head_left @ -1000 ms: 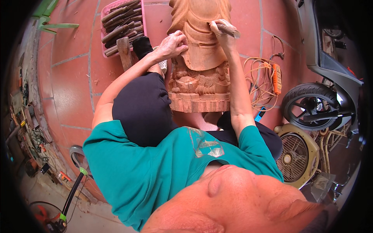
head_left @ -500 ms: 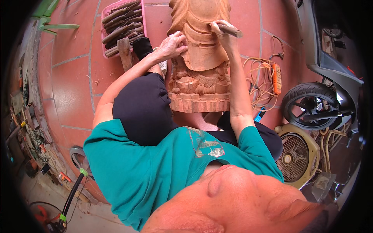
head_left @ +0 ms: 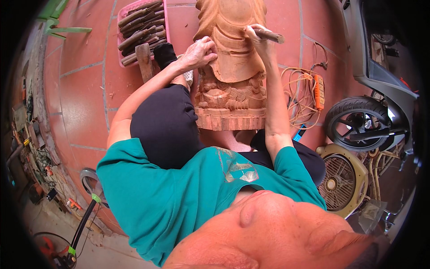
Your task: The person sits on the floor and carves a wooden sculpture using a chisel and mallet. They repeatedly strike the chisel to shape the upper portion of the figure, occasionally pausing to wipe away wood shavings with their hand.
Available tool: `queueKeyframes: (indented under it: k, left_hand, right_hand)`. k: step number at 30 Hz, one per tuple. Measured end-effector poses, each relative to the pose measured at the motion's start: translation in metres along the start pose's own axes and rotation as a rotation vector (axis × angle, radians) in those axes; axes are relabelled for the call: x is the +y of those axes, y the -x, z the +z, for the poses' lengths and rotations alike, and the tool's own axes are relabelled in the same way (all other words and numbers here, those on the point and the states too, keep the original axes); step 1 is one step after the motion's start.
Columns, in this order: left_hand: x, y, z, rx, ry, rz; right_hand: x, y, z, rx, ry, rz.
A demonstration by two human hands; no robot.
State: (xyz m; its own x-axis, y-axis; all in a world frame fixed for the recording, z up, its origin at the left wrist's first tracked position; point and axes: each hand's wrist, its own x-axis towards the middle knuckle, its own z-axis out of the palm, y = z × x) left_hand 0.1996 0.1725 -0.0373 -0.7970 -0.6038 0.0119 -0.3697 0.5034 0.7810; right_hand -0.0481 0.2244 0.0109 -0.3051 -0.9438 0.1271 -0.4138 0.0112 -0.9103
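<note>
A carved reddish-brown wooden statue point(head_left: 237, 58) lies between my legs, its draped folds and ornate base toward me. My left hand point(head_left: 200, 53) is against the statue's left edge, fingers curled; what they may close on is hidden. On the right side of the folds, my right hand point(head_left: 259, 38) is closed around a wood-carving chisel point(head_left: 272, 36). The chisel's wooden handle sticks out to the right, and its blade end cannot be seen.
A pink basket point(head_left: 166, 27) of wooden-handled tools and a wooden mallet point(head_left: 144, 62) stand at the left. To the right are an orange power strip point(head_left: 319, 92) with tangled cord, a blue phone point(head_left: 299, 132), a fan point(head_left: 344, 179) and a motorbike wheel point(head_left: 358, 122).
The chisel's handle end has swung slightly toward me and right, now showing sharply instead of blurred. My right hand has shifted a little; my left hand stays where it was.
</note>
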Motion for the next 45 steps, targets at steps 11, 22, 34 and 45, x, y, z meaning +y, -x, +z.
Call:
queueKeyframes:
  k: [11,22,34,45]
  left_hand:
    - [0.001,0.000,0.001,-0.009,0.009,-0.023]
    - [0.000,0.000,0.000,-0.015,0.001,-0.010]
    - [-0.002,0.000,0.001,-0.002,0.000,0.000]
    - [-0.002,0.000,0.001,0.003,0.001,0.000]
  right_hand:
    - [-0.021,0.010,-0.007,-0.086,0.313,-0.223]
    - [-0.006,0.004,0.005,0.069,0.244,-0.247]
    - [-0.021,0.003,0.003,0.053,0.275,-0.241]
    - [-0.012,0.011,-0.002,-0.069,0.141,-0.015]
